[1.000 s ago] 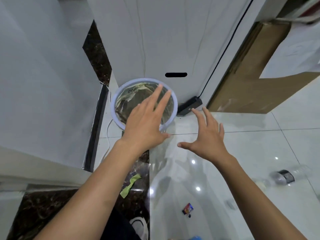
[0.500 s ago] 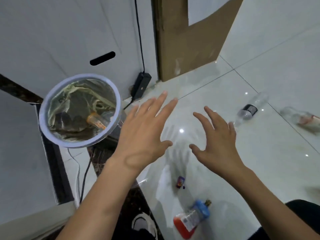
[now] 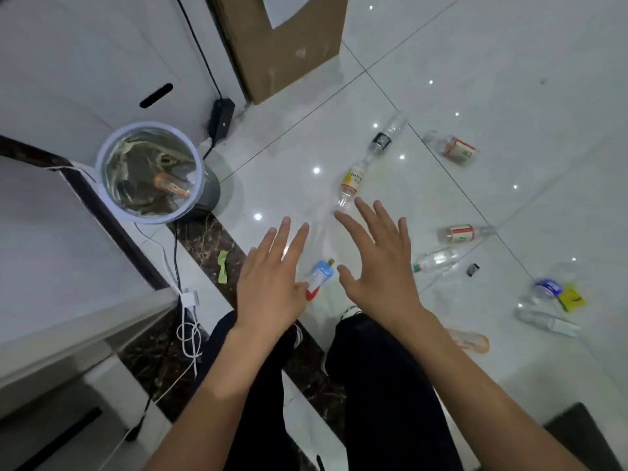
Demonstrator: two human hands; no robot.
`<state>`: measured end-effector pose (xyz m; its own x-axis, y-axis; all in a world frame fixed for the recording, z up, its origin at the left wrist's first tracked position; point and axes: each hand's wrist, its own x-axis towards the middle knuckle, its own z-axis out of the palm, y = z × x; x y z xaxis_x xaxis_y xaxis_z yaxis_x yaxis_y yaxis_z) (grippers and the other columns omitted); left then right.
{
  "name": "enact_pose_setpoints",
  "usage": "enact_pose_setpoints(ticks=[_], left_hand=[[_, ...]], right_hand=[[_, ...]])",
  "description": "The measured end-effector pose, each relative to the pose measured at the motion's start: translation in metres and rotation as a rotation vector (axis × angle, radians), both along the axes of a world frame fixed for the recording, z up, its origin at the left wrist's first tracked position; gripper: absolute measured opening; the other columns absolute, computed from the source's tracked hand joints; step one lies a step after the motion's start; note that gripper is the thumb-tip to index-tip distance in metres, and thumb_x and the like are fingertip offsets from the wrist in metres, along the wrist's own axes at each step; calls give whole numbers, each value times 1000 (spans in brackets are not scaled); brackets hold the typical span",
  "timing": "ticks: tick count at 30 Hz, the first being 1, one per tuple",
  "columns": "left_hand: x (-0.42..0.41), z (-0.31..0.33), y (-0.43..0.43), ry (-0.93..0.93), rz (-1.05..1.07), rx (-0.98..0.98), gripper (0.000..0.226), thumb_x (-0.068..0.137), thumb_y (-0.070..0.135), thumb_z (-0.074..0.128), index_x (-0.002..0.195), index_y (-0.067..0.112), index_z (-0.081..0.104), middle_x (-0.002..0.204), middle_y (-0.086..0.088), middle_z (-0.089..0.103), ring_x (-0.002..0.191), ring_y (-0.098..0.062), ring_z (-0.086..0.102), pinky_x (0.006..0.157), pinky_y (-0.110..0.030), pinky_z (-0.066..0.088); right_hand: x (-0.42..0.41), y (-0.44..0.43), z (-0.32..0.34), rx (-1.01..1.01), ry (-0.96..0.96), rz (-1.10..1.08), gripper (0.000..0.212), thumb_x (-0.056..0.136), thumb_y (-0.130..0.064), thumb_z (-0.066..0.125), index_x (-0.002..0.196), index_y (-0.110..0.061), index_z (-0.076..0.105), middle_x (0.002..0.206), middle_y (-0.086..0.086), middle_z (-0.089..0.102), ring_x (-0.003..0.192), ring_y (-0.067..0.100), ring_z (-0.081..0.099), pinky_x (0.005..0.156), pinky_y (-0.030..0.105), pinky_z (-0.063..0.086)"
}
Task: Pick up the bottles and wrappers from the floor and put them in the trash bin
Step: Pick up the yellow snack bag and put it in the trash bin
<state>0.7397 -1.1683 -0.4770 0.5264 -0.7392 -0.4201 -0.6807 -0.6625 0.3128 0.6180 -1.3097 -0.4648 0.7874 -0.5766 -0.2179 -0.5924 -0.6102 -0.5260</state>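
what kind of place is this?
Probably an indoor room or hallway, home or office: glossy white floor tiles, a lined trash bin by the wall, a corded power adapter.

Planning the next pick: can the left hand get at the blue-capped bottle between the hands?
Probably yes: the left hand is open and empty; the blue-capped bottle lies uncovered on the floor beside its thumb.

Glossy white floor tiles (image 3: 509, 62) spread right of a brown cardboard panel (image 3: 282, 45), with a white wall (image 3: 85, 62), perhaps a cabinet front, left of it and a dark marble strip (image 3: 204, 239) below-left.
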Motion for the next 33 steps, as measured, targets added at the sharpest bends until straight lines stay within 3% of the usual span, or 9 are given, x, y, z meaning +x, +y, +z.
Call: enact_pose_setpoints(ticks=[4,7,12,22,29,33], left_hand=[[-30,139,-7,18,-51,-39,94,89,39,67,160,34,5,168,5,0,154,-19,7,122,-43,22],[-44,226,-8,4,-103,-49,94,89,42,66,160,35,4,168,6,1,154,-18,7,123,-40,18],[-61,315,-2,-48,-194,-64,79,94,52,54,159,29,14,168,5,2,154,-17,-3,123,-39,11],[-33,381,-36,-155,-467,-195,85,93,58,52,159,33,6,168,9,-4,153,-14,-10,122,-39,0],[-14,392,-61,-137,-748,-294,86,89,57,59,159,32,16,168,8,4,154,-15,-1,124,-41,10],[-40,396,-77,-86,-921,-357,88,85,53,67,157,30,22,167,7,13,154,-17,6,123,-43,16]], right_hand=[[-44,9,117,17,65,-37,82,81,-42,59,156,-33,29,169,-3,13,156,22,2,124,50,-3],[-63,15,197,3,52,-81,91,80,-33,74,157,-34,25,169,-5,8,156,21,0,123,49,-4],[-91,17,284,-7,45,-144,97,81,-43,77,158,-39,18,169,-9,0,156,17,-6,124,50,-6],[-99,29,356,-211,31,-384,92,82,-48,75,157,-35,22,169,-7,7,156,21,2,124,48,4],[-104,73,368,-157,48,-723,89,83,-49,72,157,-38,23,169,-10,6,156,18,-3,125,48,10],[-125,99,375,-155,62,-904,89,84,-48,73,157,-38,23,168,-11,5,156,17,-4,126,44,7]])
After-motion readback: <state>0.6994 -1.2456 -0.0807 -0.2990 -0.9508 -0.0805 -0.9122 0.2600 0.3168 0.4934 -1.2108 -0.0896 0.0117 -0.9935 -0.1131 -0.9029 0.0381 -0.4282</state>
